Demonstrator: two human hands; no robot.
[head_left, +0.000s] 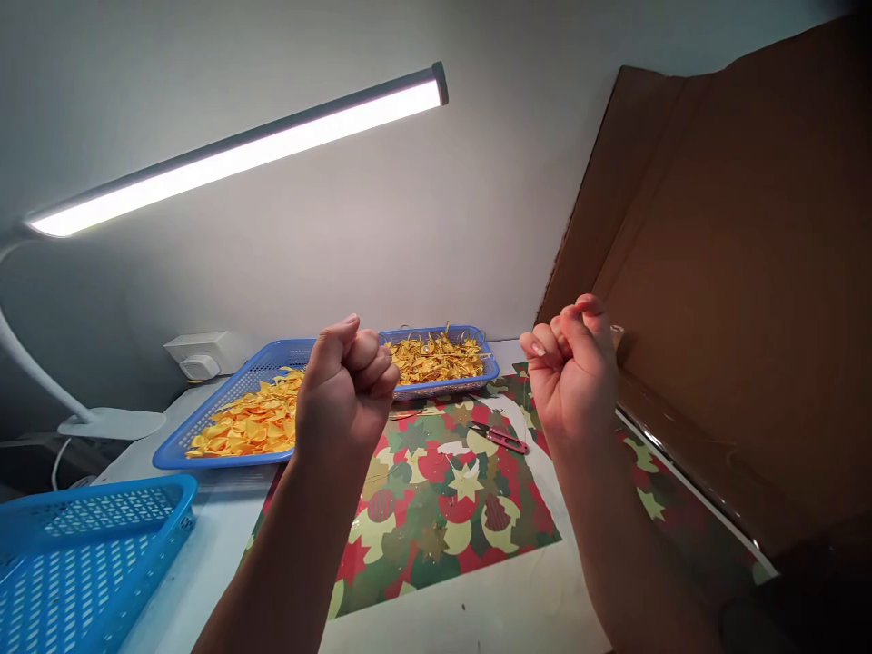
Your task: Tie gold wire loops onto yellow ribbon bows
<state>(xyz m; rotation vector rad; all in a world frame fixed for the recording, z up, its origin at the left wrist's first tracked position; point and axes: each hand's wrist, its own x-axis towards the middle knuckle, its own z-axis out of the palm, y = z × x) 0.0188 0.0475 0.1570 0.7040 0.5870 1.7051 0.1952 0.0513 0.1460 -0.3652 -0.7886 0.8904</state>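
Observation:
My left hand (347,381) is raised over the worktop, curled into a fist with the thumb along the top; no object shows in it. Level with it on the right, my right hand (572,368) is also closed, thumb pressed against the bent index finger, and nothing can be seen in it. Between and below the fists lies a patterned mat (436,509) in red, green and cream. Pink-handled thread snips (500,437) rest on the mat, touched by neither hand. Behind my left hand, a blue basket (224,392) holds yellow ribbon-like pieces (255,418), partly hidden by my wrist.
Another blue basket (491,354) with gold ribbon bows (436,356) stands at the back. An unfilled light-blue basket (88,545) sits front left. A lit lamp (245,150) hangs above from a white base (113,423). A cardboard panel (736,236) walls off the right side.

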